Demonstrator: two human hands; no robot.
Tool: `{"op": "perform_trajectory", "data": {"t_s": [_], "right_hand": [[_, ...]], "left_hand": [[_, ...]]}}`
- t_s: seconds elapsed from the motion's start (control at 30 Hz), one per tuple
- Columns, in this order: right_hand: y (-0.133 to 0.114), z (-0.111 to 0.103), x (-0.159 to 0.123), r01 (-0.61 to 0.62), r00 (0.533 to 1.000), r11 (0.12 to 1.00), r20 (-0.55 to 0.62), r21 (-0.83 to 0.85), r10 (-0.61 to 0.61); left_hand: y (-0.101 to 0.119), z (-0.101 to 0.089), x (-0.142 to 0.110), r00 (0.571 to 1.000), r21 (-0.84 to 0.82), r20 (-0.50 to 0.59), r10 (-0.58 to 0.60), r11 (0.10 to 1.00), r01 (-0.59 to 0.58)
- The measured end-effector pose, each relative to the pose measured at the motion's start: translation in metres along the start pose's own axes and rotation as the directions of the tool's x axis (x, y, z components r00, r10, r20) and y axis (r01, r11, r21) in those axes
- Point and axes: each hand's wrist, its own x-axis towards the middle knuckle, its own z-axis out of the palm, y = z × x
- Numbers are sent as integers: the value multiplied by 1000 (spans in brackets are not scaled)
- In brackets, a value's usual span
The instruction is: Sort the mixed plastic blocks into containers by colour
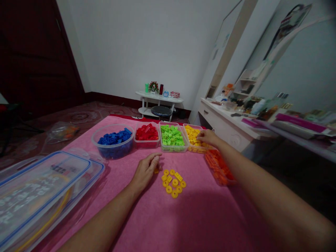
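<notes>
My left hand rests on the pink tablecloth, fingers curled over a small yellow piece at its fingertips. Just right of it lies a cluster of several yellow round pieces. My right hand reaches into the clear tub of yellow bricks, fingers down among them; whether it grips one is hidden. Beside that tub stand tubs of green bricks and red bricks, and a round bowl of blue bricks.
A tub of orange bricks sits at the table's right edge. Stacked clear lidded boxes fill the near left. A white desk with clutter stands to the right, a small white shelf by the far wall.
</notes>
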Motion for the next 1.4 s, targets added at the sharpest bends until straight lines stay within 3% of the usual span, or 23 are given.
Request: {"op": "perform_trajectory", "data": {"t_s": [0.17, 0.3, 0.4, 0.43, 0.5, 0.6, 0.67, 0.77, 0.93, 1.07, 1.2, 1.4], "right_hand": [[8, -9, -7, -40, 998, 996, 40, -80, 43], [-9, -11, -20, -13, 998, 996, -58, -88, 8], [-40, -7, -43, 118, 986, 993, -116, -17, -119], [-52, -4, -54, 215, 972, 976, -106, 47, -209], [-75, 5, -80, 336, 939, 920, 7, 203, -344], [-99, 26, -114, 420, 871, 866, 147, 272, -469], [-108, 42, -127, 420, 874, 863, 131, 280, -468], [-114, 63, -132, 380, 914, 891, 46, 250, -403], [-112, 75, -129, 289, 956, 912, -31, 291, -293], [-114, 78, -131, 272, 960, 886, -162, 376, -226], [-126, 83, -134, 368, 928, 790, -252, 491, -276], [-141, 85, -138, 366, 925, 617, -203, 696, -320]], "left_hand": [[0, 0, 0, 1000, 16, 5, 7, 1000, -7], [1, 0, 1, 1000, 32, 11, 13, 999, -14], [2, 0, 1, 1000, 39, 15, 21, 999, -21], [1, 0, 1, 1000, 42, 15, 24, 999, -24], [1, 1, 1, 999, 48, 24, 34, 998, -35], [0, 2, -1, 994, 70, 92, 64, 995, -71], [1, 2, -3, 982, 137, 156, 107, 982, -129], [4, 2, -5, 948, 257, 248, 199, 930, -263], [5, 1, -7, 915, 313, 317, 250, 883, -349], [1, 2, -5, 956, 232, 244, 160, 948, -218], [-3, 4, -2, 985, 80, 154, 79, 992, -92], [-9, 2, -2, 999, -62, 14, 38, 997, -37]]}}
